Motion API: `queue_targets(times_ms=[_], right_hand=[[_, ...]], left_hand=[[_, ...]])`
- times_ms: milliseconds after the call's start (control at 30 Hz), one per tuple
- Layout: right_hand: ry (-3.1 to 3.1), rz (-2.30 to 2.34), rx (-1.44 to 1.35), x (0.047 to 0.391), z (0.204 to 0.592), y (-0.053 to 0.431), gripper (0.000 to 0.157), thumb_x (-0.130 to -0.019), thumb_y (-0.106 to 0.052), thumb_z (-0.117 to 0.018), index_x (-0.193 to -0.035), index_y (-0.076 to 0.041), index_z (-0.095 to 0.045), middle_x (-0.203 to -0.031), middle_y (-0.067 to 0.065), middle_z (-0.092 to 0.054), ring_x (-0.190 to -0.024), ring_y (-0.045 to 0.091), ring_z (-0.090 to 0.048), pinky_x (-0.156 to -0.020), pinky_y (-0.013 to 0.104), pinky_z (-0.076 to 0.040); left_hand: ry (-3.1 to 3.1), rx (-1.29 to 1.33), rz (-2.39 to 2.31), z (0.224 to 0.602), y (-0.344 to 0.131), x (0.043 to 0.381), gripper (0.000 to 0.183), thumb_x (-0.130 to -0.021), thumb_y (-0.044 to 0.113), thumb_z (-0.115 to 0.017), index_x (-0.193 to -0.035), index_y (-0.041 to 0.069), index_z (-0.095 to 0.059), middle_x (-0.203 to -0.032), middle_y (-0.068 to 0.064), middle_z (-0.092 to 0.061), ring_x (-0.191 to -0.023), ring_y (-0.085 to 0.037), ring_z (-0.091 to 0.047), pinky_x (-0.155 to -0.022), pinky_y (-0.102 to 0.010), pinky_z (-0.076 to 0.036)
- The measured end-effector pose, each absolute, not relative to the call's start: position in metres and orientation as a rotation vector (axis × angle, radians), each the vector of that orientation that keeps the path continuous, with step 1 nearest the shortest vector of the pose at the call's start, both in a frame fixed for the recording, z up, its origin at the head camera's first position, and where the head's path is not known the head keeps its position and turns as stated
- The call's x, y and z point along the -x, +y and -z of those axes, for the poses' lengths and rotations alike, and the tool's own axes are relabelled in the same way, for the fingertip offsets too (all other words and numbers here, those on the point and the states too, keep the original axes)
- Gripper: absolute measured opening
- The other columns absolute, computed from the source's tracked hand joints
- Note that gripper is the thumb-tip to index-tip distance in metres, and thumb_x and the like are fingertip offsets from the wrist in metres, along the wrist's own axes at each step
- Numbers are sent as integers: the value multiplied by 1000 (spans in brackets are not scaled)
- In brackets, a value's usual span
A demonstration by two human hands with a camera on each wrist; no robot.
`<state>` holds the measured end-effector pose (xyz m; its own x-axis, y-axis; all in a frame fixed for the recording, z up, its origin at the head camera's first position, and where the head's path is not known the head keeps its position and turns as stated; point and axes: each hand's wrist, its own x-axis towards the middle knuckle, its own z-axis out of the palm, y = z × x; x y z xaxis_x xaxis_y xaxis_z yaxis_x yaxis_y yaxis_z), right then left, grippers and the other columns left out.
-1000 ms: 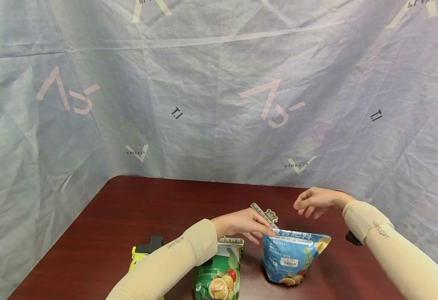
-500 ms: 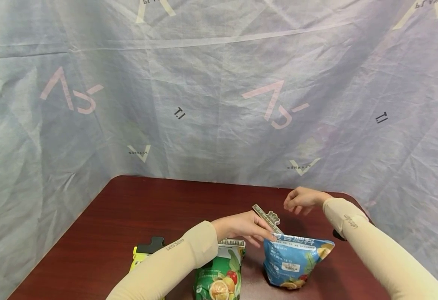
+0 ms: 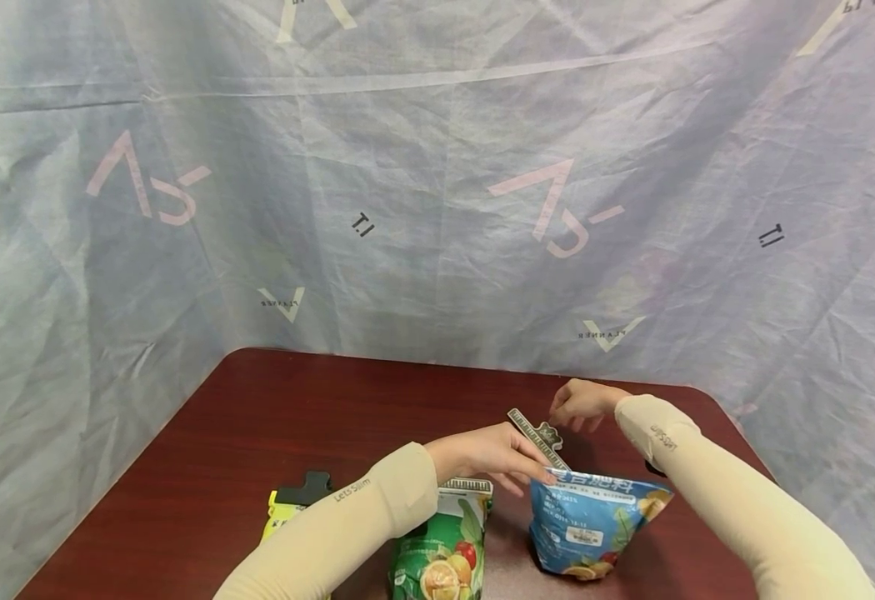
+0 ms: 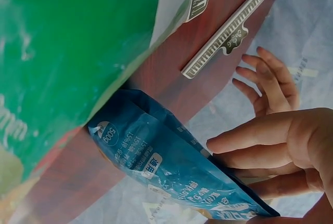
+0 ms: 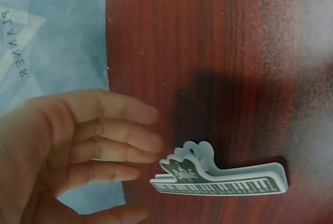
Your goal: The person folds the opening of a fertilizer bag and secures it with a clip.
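A blue fertilizer bag with fruit printed on it [image 3: 587,529] stands on the table, and my left hand [image 3: 493,450] pinches its top edge at the left corner. In the left wrist view, the thumb and fingers lie on either side of the bag's top [image 4: 177,177]. Just behind the bag lies a clip with a piano-key pattern [image 3: 537,437]. My right hand [image 3: 583,404] is beside the clip's far end, fingers loosely bent and holding nothing. The right wrist view has its fingertips close to the handle side of the clip [image 5: 223,186].
A green bag with fruit pictures [image 3: 448,550] stands left of the blue one, closed by another piano-key clip [image 3: 467,485]. Further left is a yellow bag [image 3: 278,510] with a black clip [image 3: 307,489], partly hidden by my left sleeve. A grey cloth [image 3: 407,250] hangs behind the dark red table [image 3: 347,392].
My right hand has moved left and slightly down, right up to the clip behind the blue bag. The left hand keeps its pinch on the bag; the view has shifted slightly.
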<state>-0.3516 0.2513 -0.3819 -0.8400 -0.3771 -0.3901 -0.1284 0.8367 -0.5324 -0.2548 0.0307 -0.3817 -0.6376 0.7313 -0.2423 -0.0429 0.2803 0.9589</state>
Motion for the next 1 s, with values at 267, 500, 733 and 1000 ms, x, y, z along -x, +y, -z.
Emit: queue_targets(times_ms=[267,500,733,1000], right_hand=[[2585,614,268,355,396,238,19,-80,-16,-66,-95,-4,-67,-83,10,-64,-71,27,-62,-59,44,-53],[2587,577,210,353,399,230,22,-79,-22,-69,-95,-6,-68,-83,10,-60,-72,28,-62,-60,45,-53],[2521,631,161,355,407,231,35,-82,-24,-66,-107,0,-62,-87,14,-61,-75,32,-62,-63,45,-53],[2478,658,103,356,415,231,37,-81,-25,-66,-105,3,-60,-86,19,-59,-74,33,-60,-64,45,-53]], left_hand=[[1860,-610,-1427,382,31,255,22,-82,14,-69,-102,4,-71,-97,-3,-68,-91,-19,-64,-74,-43,-52],[1850,-622,-1417,382,30,257,22,-83,15,-68,-103,5,-70,-99,-3,-67,-93,-19,-63,-73,-41,-53],[1831,-616,-1417,382,29,258,22,-84,15,-68,-103,5,-70,-100,-2,-67,-95,-20,-63,-74,-41,-53],[1833,-610,-1423,381,30,256,22,-83,14,-68,-103,5,-70,-99,-2,-67,-95,-20,-63,-71,-39,-53]])
